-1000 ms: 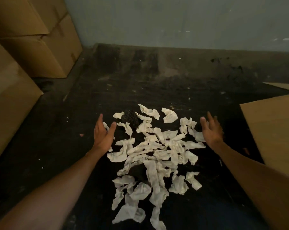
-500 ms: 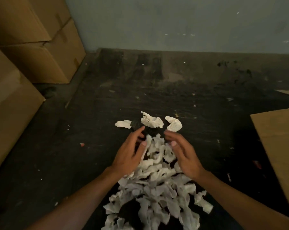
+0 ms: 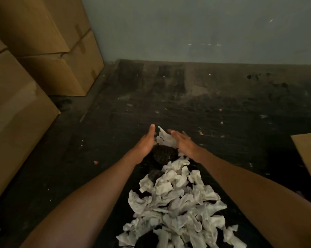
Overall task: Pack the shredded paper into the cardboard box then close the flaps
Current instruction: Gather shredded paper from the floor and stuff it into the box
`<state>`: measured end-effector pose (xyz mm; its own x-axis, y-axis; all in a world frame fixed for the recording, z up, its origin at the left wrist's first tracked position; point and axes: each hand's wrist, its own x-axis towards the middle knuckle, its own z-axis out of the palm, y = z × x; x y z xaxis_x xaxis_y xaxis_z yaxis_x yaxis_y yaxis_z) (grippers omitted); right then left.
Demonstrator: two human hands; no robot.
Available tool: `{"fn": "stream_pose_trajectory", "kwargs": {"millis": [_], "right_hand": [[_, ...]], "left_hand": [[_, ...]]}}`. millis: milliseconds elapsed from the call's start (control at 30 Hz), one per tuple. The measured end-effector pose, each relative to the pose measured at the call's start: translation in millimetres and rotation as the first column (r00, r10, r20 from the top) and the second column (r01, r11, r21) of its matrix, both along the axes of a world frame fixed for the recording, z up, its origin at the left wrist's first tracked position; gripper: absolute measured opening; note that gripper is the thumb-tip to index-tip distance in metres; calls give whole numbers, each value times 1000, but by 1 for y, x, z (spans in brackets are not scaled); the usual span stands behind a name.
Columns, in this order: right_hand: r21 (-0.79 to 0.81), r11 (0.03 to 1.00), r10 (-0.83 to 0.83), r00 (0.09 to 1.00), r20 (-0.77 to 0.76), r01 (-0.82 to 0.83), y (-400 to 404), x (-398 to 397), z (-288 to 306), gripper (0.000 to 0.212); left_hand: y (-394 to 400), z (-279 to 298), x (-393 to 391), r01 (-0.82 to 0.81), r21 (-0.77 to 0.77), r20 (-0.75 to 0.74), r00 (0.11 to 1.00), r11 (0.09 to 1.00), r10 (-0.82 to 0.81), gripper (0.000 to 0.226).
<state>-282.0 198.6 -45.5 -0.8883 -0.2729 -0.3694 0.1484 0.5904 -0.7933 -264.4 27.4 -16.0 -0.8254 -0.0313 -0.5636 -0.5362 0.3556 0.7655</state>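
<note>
A heap of white shredded paper [image 3: 176,210] lies on the dark floor between my forearms, reaching down to the bottom edge. Beyond it, my left hand [image 3: 145,143] and my right hand [image 3: 182,143] stand on edge with palms facing each other, fingers stretched out. Between them sit a few loose paper scraps [image 3: 164,137], touched by both palms. Neither hand has closed around them. A cardboard flap [image 3: 310,158] of a box pokes in at the right edge; the rest of that box is out of view.
Closed cardboard boxes [image 3: 49,51] are stacked at the back left against the grey wall, and a larger box [image 3: 13,122] stands along the left side. The dark floor [image 3: 222,113] is dusty, with tiny paper bits scattered on it.
My hands swept the spread-out paper together into a heap near me, then reached forward around the far scraps. The view has tilted, so the heap now sits lower.
</note>
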Motion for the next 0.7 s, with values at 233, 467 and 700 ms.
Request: {"fn": "stream_pose_trajectory", "kwargs": {"millis": [233, 467, 700], "right_hand": [[-338, 941, -6, 997, 79, 33, 8, 81, 68, 45], [9, 960, 278, 946, -164, -280, 60, 152, 87, 42], [517, 696, 615, 785, -72, -498, 40, 194, 13, 126]], "left_hand": [[-12, 55, 68, 166, 119, -202, 969, 979, -140, 56], [-61, 33, 169, 507, -429, -246, 731, 748, -637, 82], [-36, -36, 221, 597, -665, -63, 554, 449, -830, 146]]}}
